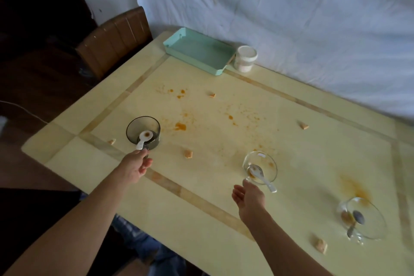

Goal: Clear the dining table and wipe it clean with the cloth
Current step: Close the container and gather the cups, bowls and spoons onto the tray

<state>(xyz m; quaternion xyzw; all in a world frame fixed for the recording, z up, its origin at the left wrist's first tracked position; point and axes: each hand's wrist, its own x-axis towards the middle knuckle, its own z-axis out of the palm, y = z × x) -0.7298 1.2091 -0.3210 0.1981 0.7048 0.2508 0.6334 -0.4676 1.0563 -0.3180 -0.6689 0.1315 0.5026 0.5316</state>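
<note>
A dark smoky glass bowl (143,131) with a white spoon (144,138) in it stands at the left of the cream dining table (201,219). My left hand (134,168) is just below it, fingers apart, fingertips at the spoon's handle end. A clear glass bowl (261,167) holding a white spoon (261,176) sits mid-table; my right hand (248,197) is open right in front of it, thumb near its rim. A third clear bowl (361,219) with a metal spoon (356,222) stands at the right. Orange sauce stains (180,126) and food crumbs (188,154) dot the tabletop. No cloth is visible.
A mint-green tray (197,51) and a white lidded jar (245,58) stand at the table's far edge against a white sheet (291,18). A brown wooden chair (112,40) stands at the far left corner. More food bits (320,245) lie near the right bowl.
</note>
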